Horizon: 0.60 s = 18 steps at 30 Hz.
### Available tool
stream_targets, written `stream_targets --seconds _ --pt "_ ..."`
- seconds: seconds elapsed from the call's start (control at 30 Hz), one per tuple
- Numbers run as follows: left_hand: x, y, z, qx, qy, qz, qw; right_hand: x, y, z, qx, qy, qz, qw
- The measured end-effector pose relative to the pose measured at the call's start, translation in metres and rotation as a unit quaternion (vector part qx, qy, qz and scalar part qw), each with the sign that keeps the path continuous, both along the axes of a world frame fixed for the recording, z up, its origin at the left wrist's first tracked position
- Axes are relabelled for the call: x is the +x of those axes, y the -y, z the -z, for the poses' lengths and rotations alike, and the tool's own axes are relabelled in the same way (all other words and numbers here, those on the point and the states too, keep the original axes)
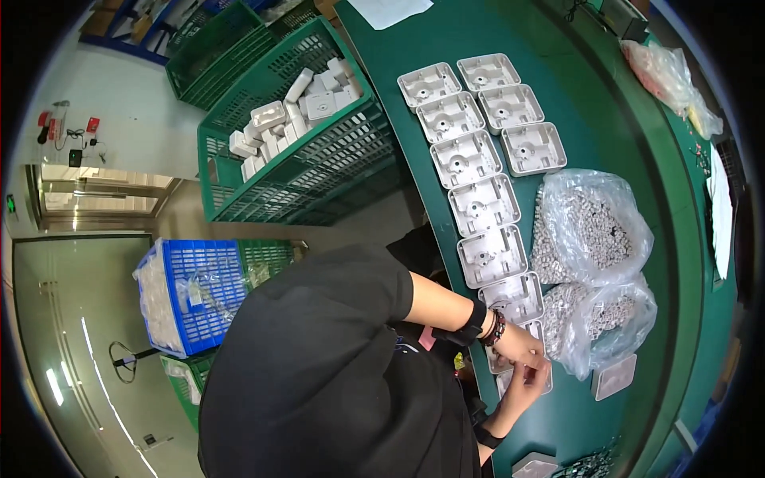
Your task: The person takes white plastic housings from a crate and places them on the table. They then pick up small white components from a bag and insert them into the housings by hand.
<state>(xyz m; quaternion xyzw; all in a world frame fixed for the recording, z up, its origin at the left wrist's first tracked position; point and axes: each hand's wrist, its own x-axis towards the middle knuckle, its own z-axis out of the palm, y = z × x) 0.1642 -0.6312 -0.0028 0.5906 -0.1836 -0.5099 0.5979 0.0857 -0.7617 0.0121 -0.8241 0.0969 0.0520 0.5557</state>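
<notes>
Green bench: both hands meet, fingers curled, over a white housing.

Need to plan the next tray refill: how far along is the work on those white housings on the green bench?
Looks done: white housings lie open side up in rows along the green bench. In hand: the left hand and right hand meet over a housing at the near end; what they pinch is too small to tell. Left: two clear bags of small grey parts look nearly full, and more white parts fill the green crate.

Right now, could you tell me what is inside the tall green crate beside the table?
The green crate holds a loose pile of white plastic housings. Only the top layer shows; anything deeper is covered by it.
</notes>
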Motion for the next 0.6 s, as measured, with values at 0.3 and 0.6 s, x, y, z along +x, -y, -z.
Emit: stream_targets --seconds 0.3,0.6 --pt "0.023 -0.014 -0.014 -0.041 -0.258 -0.15 0.954 0.026 -0.018 0.0 0.081 0.042 0.064 0.994" --pt "0.024 -0.009 -0.012 -0.017 -0.322 -0.097 0.942 0.019 -0.018 -0.008 0.306 0.016 0.169 0.937"
